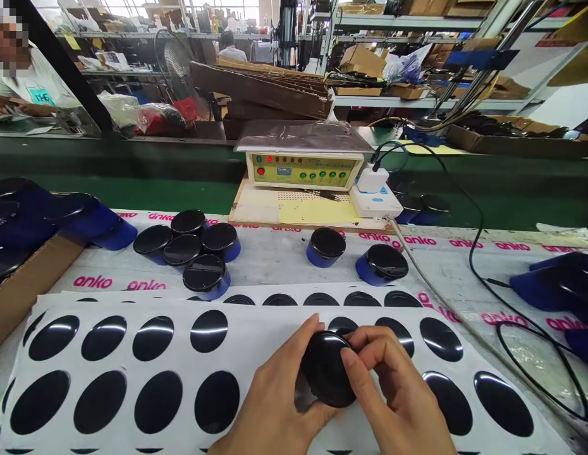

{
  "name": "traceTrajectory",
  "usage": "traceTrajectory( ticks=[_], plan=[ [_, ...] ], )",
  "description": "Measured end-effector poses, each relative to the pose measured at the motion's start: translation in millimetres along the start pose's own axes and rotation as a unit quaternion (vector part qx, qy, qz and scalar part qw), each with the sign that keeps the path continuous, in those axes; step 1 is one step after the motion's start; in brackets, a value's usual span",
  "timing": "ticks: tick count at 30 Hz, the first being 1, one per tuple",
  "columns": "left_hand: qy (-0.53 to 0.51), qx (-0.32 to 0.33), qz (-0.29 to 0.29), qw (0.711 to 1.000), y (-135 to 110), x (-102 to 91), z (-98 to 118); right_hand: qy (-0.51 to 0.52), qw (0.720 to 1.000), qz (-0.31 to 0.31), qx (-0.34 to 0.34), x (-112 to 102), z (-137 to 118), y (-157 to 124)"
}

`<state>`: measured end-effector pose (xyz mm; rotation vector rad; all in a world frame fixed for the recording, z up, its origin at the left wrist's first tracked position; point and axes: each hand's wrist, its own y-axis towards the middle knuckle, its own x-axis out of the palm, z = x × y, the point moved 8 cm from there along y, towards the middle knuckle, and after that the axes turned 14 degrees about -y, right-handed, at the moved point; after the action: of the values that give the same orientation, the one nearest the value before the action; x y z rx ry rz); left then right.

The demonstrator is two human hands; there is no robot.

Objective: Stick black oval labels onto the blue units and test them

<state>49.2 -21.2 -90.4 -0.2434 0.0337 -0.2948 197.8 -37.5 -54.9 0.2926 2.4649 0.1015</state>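
Note:
Between my two hands is a round black cap (328,373) with a glossy top, held tilted over a white sheet of black round stickers (217,401). My left hand (279,385) wraps its thumb and fingers round the cap's left side and lower rim. At the cap's upper right edge, my right hand (393,385) pinches with thumb and curled fingers; whether a thin sticker is in the pinch I cannot tell. Just beyond the sheet stand several blue caps with black tops (206,276), and two more (326,246) to the right.
A cardboard box (33,272) with blue pieces stands at left, more blue pieces (554,284) at right. A control box (303,170) sits on a board behind, beside a white power adapter (377,199). Its cable (436,284) crosses the right side. Another person (33,82) is at upper left.

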Motion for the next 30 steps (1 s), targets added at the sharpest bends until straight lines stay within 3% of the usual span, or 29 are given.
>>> traceTrajectory(
  ticks=[7,11,15,19,23,27,30],
  plan=[
    [0.014,0.005,-0.010,1.000,-0.1,0.2,-0.3,-0.015,1.000,-0.009,-0.018,1.6,-2.1,1.9],
    [0.055,0.036,-0.020,0.998,-0.6,1.7,0.3,-0.018,0.999,-0.005,0.028,-0.5,-2.1,1.2],
    [0.118,0.118,-0.028,0.986,-2.9,4.2,2.1,-0.080,0.995,-0.032,0.044,-4.7,-7.6,3.7],
    [0.197,0.229,-0.037,0.952,-8.4,5.6,10.5,-0.132,0.990,-0.041,0.037,-8.9,-8.9,6.6],
    [0.280,0.263,-0.057,0.921,-12.0,11.4,21.8,-0.167,0.984,-0.036,0.050,-13.6,5.3,12.9],
    [0.381,0.231,-0.037,0.894,-11.1,26.7,31.0,-0.180,0.984,0.013,0.012,-36.5,14.7,27.4],
    [0.423,0.205,-0.022,0.882,-7.6,33.6,33.7,-0.183,0.979,0.079,0.036,-65.1,26.9,32.8]
  ],
)
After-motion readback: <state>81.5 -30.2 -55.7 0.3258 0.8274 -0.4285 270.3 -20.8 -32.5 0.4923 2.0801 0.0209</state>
